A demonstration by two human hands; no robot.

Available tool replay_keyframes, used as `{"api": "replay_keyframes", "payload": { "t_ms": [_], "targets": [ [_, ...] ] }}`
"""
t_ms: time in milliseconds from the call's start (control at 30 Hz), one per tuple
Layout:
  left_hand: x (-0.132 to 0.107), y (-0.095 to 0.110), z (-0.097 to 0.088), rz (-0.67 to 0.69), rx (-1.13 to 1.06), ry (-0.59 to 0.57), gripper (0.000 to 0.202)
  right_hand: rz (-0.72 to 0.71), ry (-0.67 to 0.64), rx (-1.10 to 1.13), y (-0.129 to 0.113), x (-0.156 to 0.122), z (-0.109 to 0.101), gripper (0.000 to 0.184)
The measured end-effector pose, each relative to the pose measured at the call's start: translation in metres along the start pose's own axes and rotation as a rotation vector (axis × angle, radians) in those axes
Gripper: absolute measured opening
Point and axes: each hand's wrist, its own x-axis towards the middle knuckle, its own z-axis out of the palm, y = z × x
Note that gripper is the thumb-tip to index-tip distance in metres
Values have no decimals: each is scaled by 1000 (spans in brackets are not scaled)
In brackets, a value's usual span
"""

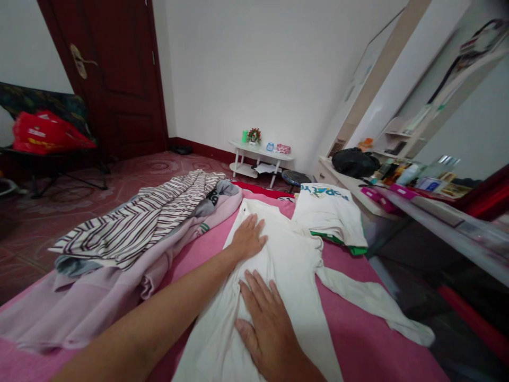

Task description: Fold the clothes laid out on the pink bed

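A white long-sleeved garment (294,260) lies spread lengthwise on a pink bed cover (358,339). My left hand (248,239) rests flat on its far left part, fingers stretched out and holding nothing. My right hand (268,323) presses flat on the garment's middle, nearer to me, fingers spread. One white sleeve (377,302) trails off to the right across the pink cover.
A heap of clothes with a striped top (139,223) over a pale pink garment (91,297) lies on the left. A folded white shirt with green trim (332,212) sits at the far right of the bed. A cluttered dresser (405,196), small white table (260,156) and dark red door (115,74) stand beyond.
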Motion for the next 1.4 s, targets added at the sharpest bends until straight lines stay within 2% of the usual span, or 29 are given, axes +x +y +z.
{"api": "replay_keyframes", "payload": {
  "t_ms": [100, 200, 267, 333, 433, 500, 533, 633, 733, 800, 833, 900, 967, 1000, 1033, 1067, 1100, 1167, 1233, 1267, 1333, 1400],
  "targets": [
    [10, -3, -3, -49, 3, -41, 67, 25, -30, 24, -1, -2, -3, 54],
    [12, -1, -9, -34, -7, -134, 70, 37, -32, 107, -2, -3, -7, 54],
    [2, 4, -12, 3, -19, -204, 72, 53, 11, 201, 2, -2, -9, 48],
    [-17, 9, -13, 63, -32, -232, 74, 115, 132, 288, 14, 0, -13, 37],
    [-50, 13, -11, 115, -13, -153, 75, 301, 407, 253, 55, -2, -26, 30],
    [-65, 15, -10, 107, 16, -97, 74, 460, 511, 75, 93, -13, -41, 32],
    [-70, 16, -10, 100, 27, -84, 73, 554, 495, -47, 113, -21, -50, 37],
    [-73, 19, -10, 94, 31, -63, 71, 907, 245, -369, 165, -58, -77, 48],
    [-72, 21, -11, 93, 21, -21, 68, 1143, 60, -346, 198, -100, -96, 37],
    [-73, 24, -14, 99, 14, 40, 64, 1210, 48, -237, 212, -119, -101, 29],
    [-73, 25, -17, 111, 9, 75, 59, 1231, 125, -161, 217, -123, -100, 27],
    [-76, 29, -24, 163, -6, 131, 40, 1245, 409, -8, 221, -117, -99, 26],
    [-79, 32, -31, 236, -35, 182, 29, 1214, 777, 151, 212, -90, -101, 33],
    [-80, 33, -34, 285, -58, 219, 29, 1158, 939, 235, 200, -71, -106, 39],
    [-82, 34, -37, 345, -84, 266, 28, 1072, 1088, 320, 181, -50, -113, 47],
    [-84, 35, -39, 415, -111, 320, 28, 898, 1188, 445, 155, -28, -123, 54],
    [-86, 36, -40, 497, -134, 373, 29, 691, 1117, 528, 125, -7, -134, 57],
    [-90, 36, -41, 645, -159, 458, 34, 309, 690, 533, 59, 26, -156, 51],
    [-92, 35, -41, 712, -165, 489, 36, 49, 302, 368, 2, 41, -168, 43],
    [-92, 34, -40, 712, -166, 489, 37, -28, 193, 355, -17, 42, -168, 35],
    [-91, 32, -38, 642, -151, 462, 41, -23, 88, 358, -29, 32, -155, 26],
    [-87, 30, -36, 462, -109, 441, 50, 148, 121, 324, -14, 11, -129, 26]
  ]
}}
